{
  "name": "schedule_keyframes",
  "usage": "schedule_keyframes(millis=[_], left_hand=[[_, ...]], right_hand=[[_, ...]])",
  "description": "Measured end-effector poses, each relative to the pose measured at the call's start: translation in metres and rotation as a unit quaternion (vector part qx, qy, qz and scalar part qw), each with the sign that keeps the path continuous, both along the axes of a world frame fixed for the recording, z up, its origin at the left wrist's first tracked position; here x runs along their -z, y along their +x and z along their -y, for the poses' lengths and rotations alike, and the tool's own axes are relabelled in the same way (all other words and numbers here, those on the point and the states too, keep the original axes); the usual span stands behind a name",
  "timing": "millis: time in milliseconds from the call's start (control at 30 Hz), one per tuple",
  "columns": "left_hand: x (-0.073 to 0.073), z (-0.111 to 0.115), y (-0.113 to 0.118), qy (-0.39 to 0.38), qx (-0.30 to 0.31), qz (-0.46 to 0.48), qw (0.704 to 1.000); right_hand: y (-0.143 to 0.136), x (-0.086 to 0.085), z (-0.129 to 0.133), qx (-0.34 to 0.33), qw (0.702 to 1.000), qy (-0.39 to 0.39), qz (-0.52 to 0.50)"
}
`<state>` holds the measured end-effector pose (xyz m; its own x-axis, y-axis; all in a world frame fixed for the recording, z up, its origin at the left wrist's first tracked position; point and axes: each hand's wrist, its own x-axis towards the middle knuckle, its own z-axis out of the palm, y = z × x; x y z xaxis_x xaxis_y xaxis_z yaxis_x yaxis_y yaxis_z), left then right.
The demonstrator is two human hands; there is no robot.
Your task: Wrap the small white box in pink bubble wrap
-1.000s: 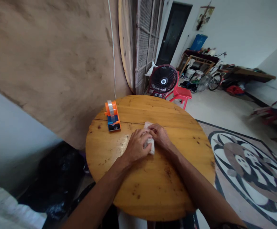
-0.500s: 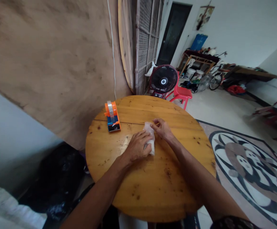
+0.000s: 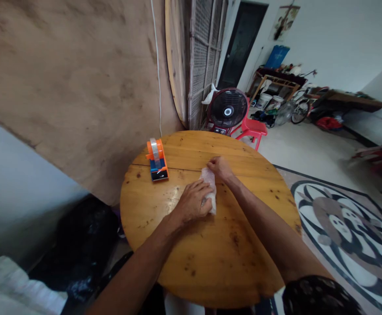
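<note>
A small, narrow bundle in whitish, translucent bubble wrap (image 3: 212,192) lies lengthwise on the round wooden table (image 3: 243,245). From its left side my left hand (image 3: 196,197) grips it, fingers over the top and thumb near its lower end. My right hand (image 3: 220,167) is at the bundle's far end, fingers closed in a pinch; whatever is between them is too small to make out. To the left stands an orange and blue tape dispenser (image 3: 157,159) with a roll of clear tape in it, apart from both hands.
Beyond the table's far edge are a dark round fan (image 3: 228,111) and a red plastic chair (image 3: 252,127). A brown board (image 3: 72,87) leans along the left, with black plastic bags (image 3: 79,245) below. A panda-patterned floor design (image 3: 348,232) lies to the right.
My right hand has moved slightly up and away at the bundle's far end, its fingers now closed together. My left hand stays on the bundle. The view has shifted a little.
</note>
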<state>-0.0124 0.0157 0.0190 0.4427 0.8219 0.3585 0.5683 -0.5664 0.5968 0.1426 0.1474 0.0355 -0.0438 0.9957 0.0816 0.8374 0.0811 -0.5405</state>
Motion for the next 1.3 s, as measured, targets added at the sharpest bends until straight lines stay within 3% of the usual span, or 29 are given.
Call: schedule_keyframes(millis=[167, 333, 567, 733, 933, 1067, 1300], left_hand=[[0.001, 0.0, 0.0, 0.0, 0.004, 0.005, 1.0], [0.0, 0.001, 0.0, 0.001, 0.0, 0.01, 1.0], [0.002, 0.0, 0.0, -0.01, -0.001, 0.004, 1.0], [0.002, -0.001, 0.0, -0.008, 0.004, -0.002, 1.0], [0.0, 0.001, 0.0, -0.011, 0.0, -0.006, 1.0], [0.001, 0.001, 0.0, -0.009, 0.003, -0.006, 1.0], [0.001, 0.0, 0.0, -0.001, 0.01, -0.002, 1.0]], right_hand=[[0.014, 0.007, -0.011, 0.022, 0.995, -0.023, -0.097], [0.019, 0.0, -0.017, 0.034, 0.981, -0.06, -0.184], [0.025, -0.008, -0.01, 0.026, 0.962, -0.125, -0.242], [0.03, -0.011, -0.007, 0.029, 0.956, -0.123, -0.264], [0.036, -0.02, 0.006, 0.023, 0.958, -0.061, -0.279], [0.038, -0.015, 0.016, 0.002, 0.962, -0.03, -0.271], [0.028, -0.004, 0.017, -0.048, 0.988, -0.024, -0.147]])
